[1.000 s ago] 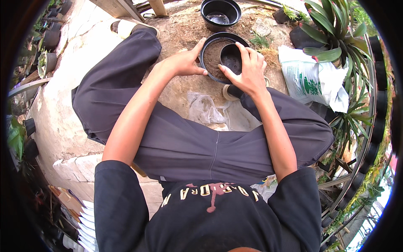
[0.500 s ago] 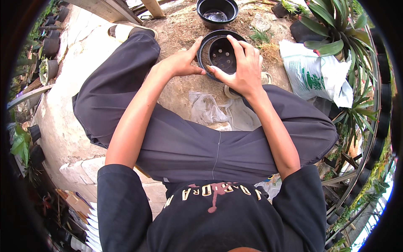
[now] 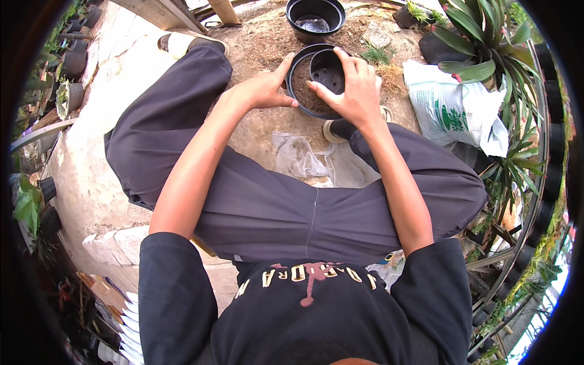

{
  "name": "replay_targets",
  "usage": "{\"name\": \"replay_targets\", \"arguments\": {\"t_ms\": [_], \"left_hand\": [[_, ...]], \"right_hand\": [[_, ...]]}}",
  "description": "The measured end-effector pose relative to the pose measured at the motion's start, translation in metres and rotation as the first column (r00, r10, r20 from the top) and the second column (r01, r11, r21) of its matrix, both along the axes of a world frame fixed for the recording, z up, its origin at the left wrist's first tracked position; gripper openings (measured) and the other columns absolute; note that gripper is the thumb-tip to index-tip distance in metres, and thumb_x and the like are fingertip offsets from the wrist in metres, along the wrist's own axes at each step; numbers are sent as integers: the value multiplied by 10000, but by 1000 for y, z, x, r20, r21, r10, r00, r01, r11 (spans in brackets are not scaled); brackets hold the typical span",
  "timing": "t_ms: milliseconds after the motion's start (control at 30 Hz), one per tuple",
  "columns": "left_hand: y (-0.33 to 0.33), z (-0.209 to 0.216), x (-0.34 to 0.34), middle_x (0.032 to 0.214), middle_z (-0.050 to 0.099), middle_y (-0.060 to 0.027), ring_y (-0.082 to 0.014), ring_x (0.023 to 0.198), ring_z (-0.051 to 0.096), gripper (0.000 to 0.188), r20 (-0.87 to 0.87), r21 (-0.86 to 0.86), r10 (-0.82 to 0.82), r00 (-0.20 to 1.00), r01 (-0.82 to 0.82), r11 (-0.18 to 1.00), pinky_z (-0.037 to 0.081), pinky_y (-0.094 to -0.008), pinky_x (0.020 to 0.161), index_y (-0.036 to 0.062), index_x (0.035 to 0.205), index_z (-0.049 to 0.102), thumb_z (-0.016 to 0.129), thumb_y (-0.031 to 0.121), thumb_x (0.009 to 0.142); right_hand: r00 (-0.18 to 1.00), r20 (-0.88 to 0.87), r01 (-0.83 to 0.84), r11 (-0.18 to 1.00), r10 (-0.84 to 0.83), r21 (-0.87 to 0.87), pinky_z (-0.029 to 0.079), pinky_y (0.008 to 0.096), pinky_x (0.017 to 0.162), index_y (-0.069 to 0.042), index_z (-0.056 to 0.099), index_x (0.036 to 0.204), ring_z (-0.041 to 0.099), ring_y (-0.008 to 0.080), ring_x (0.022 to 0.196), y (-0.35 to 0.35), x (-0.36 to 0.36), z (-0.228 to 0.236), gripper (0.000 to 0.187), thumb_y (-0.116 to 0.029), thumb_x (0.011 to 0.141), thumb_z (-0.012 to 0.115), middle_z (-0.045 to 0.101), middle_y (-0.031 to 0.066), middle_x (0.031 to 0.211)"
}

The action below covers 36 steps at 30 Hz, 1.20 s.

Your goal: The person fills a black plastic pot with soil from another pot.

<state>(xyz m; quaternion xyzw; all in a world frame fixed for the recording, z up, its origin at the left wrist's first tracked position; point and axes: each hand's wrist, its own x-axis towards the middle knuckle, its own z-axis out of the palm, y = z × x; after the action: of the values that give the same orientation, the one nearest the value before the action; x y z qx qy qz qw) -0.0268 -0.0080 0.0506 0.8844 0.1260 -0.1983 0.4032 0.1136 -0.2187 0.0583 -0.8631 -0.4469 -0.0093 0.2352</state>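
Observation:
On the ground between my legs stands a large round black plant pot (image 3: 294,73) with brown soil (image 3: 302,91) in it. A smaller black plant pot (image 3: 328,75), with drain holes in its bottom, sits inside it toward the far right side. My right hand (image 3: 358,91) grips the small pot, thumb at its near left rim and index finger at its far rim. Around the left side of the large pot, my left hand (image 3: 258,90) steadies it with thumb and fingers against the outer wall.
Just beyond stands another black pot (image 3: 315,17). At the right lies a white sack (image 3: 435,106) with a green print, beside a long-leaved plant (image 3: 471,52). Crumpled clear plastic (image 3: 295,155) lies nearer me. Wooden posts (image 3: 161,13) rise at the far left.
My right hand has shifted the small pot away and to the right within the large pot. More soil shows on the near left side. My left hand has stayed in place.

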Motion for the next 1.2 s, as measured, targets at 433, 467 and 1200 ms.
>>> {"name": "replay_targets", "arguments": {"t_ms": [433, 467, 1200], "left_hand": [[2, -3, -3, 1384, 644, -324, -428, 1353, 599, 1244, 26, -16, -21, 999, 21, 1000, 474, -450, 1137, 50, 1701, -24, 851, 403, 891], [3, -2, -3, 1376, 647, -327, -428, 1344, 607, 1235, 42, -20, -26, 999, 27, 999, 480, -454, 1132, 46, 1701, -16, 849, 397, 892], [-1, 1, 2, 1437, 601, -337, -423, 1391, 568, 1240, -47, 12, 2, 999, -2, 1000, 455, -463, 1174, 57, 1702, -6, 862, 384, 878]], "right_hand": [[989, -13, -148, 988, 148, -37, 415, 538, 1039, -160, 533, 1551, 557, 375, 1250, 6, -12, -14, 994, -698, 763, 813, 585, 197, 1356], [987, -60, -150, 989, 149, -8, 417, 536, 1036, -162, 532, 1552, 561, 371, 1241, 5, -12, -12, 991, -688, 762, 817, 584, 193, 1351], [1000, -30, 20, 919, -9, 394, 400, 516, 1101, -3, 470, 1557, 476, 418, 1277, -6, 23, 56, 955, -615, 893, 779, 493, 277, 1344]]}}
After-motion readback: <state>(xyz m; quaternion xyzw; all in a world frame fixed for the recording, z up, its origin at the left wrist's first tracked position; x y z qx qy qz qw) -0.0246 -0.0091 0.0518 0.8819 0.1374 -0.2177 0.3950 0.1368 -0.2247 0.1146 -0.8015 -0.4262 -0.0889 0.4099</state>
